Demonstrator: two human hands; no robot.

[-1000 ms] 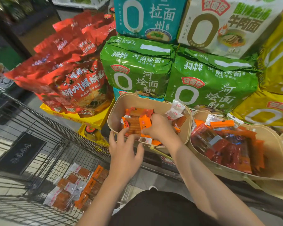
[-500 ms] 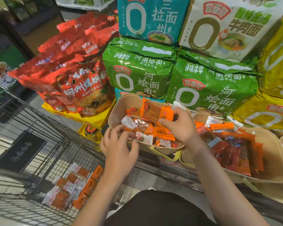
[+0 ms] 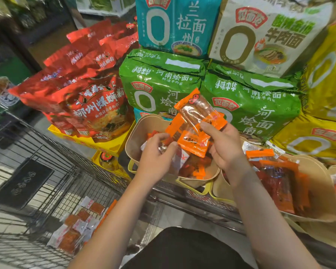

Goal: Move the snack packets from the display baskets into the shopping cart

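Snack pkts [image 3: 197, 121] sitting in right hand [image 3: 224, 150], above basket [image 3: 136, 136] w/ left hand [image 3: 156, 159] just left. 2nd basket [image 3: 318, 191] lying right of right hand. Cart [image 3: 47, 191] standing below-left of left hand, noodle bags [image 3: 163, 82] stacking behind both.

— What were the snack packets [image 3: 194, 124] made of?
— Glossy plastic film, part clear, part orange.
— And the baskets [image 3: 133, 138]?
— Matt, smooth beige, plastic-looking. The shopping cart [image 3: 52, 171] was dark metal wire; the green noodle bags [image 3: 159, 82] shone, crinkled.

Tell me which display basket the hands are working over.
The left basket, beside the red noodle bags. Both hands hold packets above it; the right basket sits untouched, still heaped with red and orange packets.
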